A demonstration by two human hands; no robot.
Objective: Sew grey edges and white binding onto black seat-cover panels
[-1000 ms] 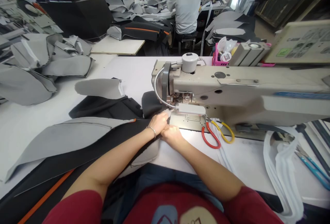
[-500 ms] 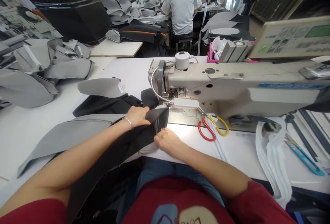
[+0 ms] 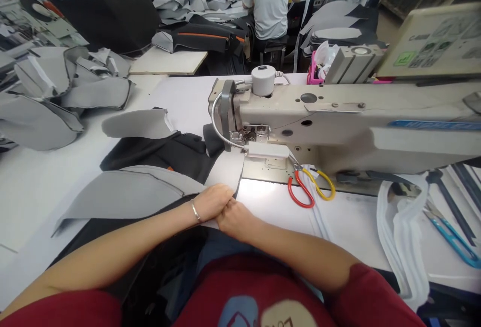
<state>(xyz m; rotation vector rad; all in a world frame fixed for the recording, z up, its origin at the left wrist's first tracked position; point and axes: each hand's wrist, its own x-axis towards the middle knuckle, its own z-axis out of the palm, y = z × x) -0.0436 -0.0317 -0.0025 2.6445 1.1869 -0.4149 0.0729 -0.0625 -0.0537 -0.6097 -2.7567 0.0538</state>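
Observation:
Grey and black fabric runs across the table up to the head of a sewing machine. At its near edge, my left hand and my right hand meet, touching each other. Both are closed on the fabric edge; the fingertips are mostly hidden. A pale grey flap of it lies just beyond my hands, reaching under the machine's front. The machine's needle is hidden behind a white lamp bar.
Red-and-yellow-handled scissors lie by the machine bed. Farther right are white zipper tape and blue snips. Grey sewn pieces are heaped at the left. A person sits ahead, back turned.
My left hand has come down and right to meet my right hand. The fabric's dark folded end has been turned, and its pale grey side now shows by the machine.

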